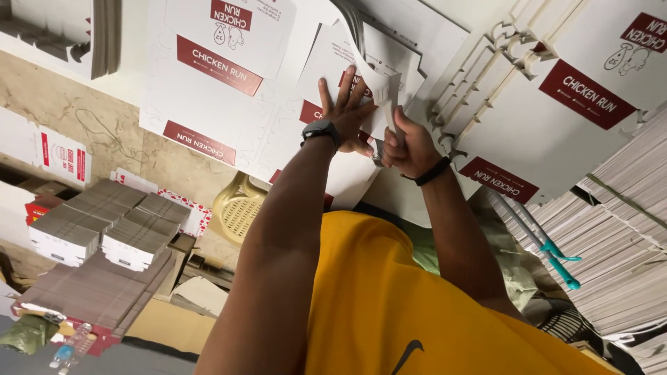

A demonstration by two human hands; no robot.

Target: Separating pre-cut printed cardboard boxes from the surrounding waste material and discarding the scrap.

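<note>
My left hand (pixel 345 114), with a black watch on the wrist, lies flat with spread fingers on a white die-cut carton sheet (pixel 326 62) printed with red panels. Just right of it, my right hand (pixel 408 147), a black band on its wrist, is closed around a bent white flap of card (pixel 384 97) that stands up from the sheet. The two hands touch at the thumbs. My yellow shirt (pixel 389 305) fills the bottom of the view.
More flat white and red carton sheets (pixel 556 104) lie overlapping to the right and a large one (pixel 208 62) to the left. Tall stacks of flat card (pixel 625 243) rise at the right. Bundled folded boxes (pixel 104 229) and a cream plastic chair (pixel 240 205) stand at the left.
</note>
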